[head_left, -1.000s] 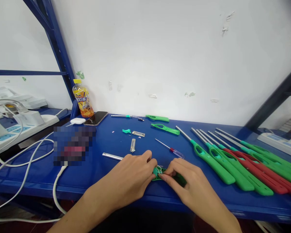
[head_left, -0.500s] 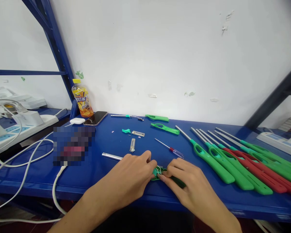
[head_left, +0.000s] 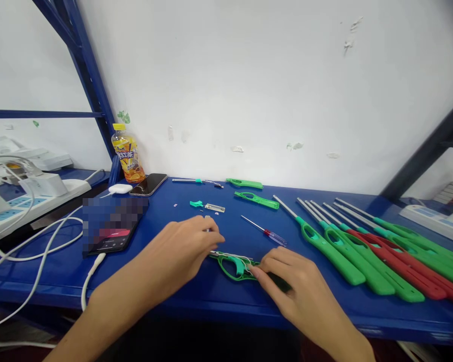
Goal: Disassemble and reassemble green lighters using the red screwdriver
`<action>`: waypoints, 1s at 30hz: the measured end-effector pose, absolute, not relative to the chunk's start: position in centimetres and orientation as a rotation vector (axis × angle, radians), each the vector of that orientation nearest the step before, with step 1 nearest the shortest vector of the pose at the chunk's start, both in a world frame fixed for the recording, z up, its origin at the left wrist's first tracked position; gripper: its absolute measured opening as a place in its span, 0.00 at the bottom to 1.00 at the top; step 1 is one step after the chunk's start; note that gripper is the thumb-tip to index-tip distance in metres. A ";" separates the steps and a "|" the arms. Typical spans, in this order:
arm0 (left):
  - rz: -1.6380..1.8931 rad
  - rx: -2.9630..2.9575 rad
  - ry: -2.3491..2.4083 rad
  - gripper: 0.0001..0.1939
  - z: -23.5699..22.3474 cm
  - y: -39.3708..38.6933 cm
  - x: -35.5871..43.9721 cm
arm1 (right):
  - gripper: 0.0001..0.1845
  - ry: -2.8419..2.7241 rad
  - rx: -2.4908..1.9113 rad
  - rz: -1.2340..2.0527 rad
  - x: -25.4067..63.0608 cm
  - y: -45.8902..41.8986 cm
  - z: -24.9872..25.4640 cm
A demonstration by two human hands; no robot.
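Right hand [head_left: 295,281] pinches green casing [head_left: 250,277] crosswise, narrow end leftward; left hand [head_left: 186,246], curled, hides its hold.

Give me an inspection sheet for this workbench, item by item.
Surface: blue tabletop, no damage visible.
Job's things: open green casing, two loose green shells, screwdriver; lighters at right.
Clutter: drink bottle, two phones, one partly pixelated.
Hands: right hand on the casing; left hand at a clear part, grip unclear.
Cables: white cables looped at left.
Surroundings: marked white wall, power strips both sides.
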State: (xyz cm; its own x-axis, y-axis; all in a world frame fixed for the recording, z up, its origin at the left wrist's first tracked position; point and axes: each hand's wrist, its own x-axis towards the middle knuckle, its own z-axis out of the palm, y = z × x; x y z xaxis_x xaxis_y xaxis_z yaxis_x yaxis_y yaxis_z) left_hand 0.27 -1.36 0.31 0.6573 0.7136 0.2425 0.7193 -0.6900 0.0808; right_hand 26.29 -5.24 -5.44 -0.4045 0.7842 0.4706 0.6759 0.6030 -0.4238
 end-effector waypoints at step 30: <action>-0.296 -3.035 -1.355 0.12 -1.1 -1.1 1.1 | 0.14 -2.135 -1.318 0.523 26.7 -4.6 -5.2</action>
